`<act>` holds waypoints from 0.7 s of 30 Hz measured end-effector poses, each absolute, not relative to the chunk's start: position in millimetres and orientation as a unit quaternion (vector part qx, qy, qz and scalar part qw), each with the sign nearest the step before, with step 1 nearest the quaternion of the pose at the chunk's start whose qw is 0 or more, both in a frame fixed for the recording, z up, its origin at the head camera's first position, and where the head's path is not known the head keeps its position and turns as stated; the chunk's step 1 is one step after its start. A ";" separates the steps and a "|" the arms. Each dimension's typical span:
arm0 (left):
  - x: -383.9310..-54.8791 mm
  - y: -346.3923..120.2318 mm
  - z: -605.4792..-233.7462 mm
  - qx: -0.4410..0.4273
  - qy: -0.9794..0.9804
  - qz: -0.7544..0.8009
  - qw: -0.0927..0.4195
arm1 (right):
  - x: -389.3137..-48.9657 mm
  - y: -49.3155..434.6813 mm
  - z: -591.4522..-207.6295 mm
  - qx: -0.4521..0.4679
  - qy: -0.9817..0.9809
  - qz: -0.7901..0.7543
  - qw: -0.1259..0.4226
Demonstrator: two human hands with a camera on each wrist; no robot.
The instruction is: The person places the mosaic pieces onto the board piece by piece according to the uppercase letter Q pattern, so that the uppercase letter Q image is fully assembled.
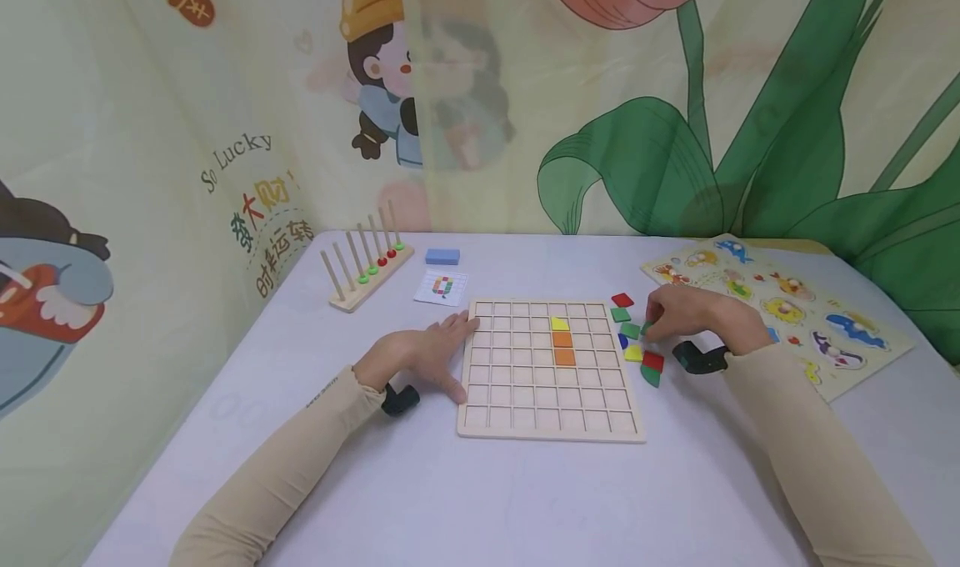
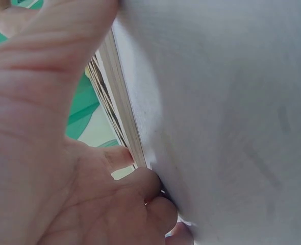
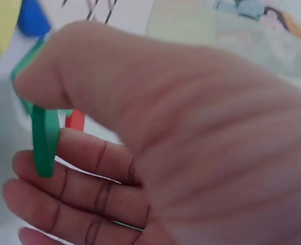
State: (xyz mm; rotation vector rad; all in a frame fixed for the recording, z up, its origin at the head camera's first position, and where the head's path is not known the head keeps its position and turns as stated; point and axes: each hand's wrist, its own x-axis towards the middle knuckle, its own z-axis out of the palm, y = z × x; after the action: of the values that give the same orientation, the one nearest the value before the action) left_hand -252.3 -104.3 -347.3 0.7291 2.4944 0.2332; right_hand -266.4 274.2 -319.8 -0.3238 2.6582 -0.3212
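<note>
My left hand rests at the left side of a wooden grid board, fingers and thumb spread along its edge. In the board's cells lie a yellow tile and, below it in the same column, two orange tiles. Beyond the board's right edge, my right hand pinches a small green tile between thumb and fingers. Around that hand are loose pieces: a red tile, a yellow piece, a green curved piece, a partly hidden blue piece and several others.
A peg stand with green and red beads stands at the back left. Near it lie a blue block and a pattern card. An animal picture board covers the back right. A printed curtain hangs behind the table.
</note>
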 end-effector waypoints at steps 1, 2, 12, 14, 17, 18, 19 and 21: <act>-252.2 -104.2 -347.1 0.270 0.922 0.086 0.263 | -264.9 271.0 -318.5 -0.118 0.962 -0.116 0.218; -252.1 -104.2 -346.8 0.270 0.922 0.085 0.263 | -263.4 267.2 -317.6 -0.120 0.962 -0.119 0.216; -250.8 -103.3 -343.6 0.270 0.922 0.080 0.264 | -250.2 229.2 -315.5 -0.184 0.942 -0.150 0.237; -250.9 -103.3 -343.7 0.270 0.923 0.079 0.264 | -248.0 223.4 -316.3 -0.195 0.937 -0.157 0.242; -250.6 -103.3 -343.8 0.268 0.923 0.081 0.264 | -245.0 215.7 -317.9 -0.213 0.929 -0.168 0.251; -250.5 -103.3 -343.8 0.268 0.923 0.081 0.264 | -243.7 213.3 -318.1 -0.217 0.927 -0.171 0.254; -250.5 -103.3 -343.9 0.268 0.923 0.082 0.264 | -242.5 210.6 -318.2 -0.220 0.926 -0.171 0.256; -250.2 -103.3 -344.0 0.267 0.923 0.082 0.264 | -240.2 205.2 -318.7 -0.228 0.923 -0.172 0.260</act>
State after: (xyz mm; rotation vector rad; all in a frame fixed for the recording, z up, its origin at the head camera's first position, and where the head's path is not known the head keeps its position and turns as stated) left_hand -250.2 -103.3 -344.0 0.7216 2.4949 0.2213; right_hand -240.2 205.2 -318.7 -0.6166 2.4996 -0.4672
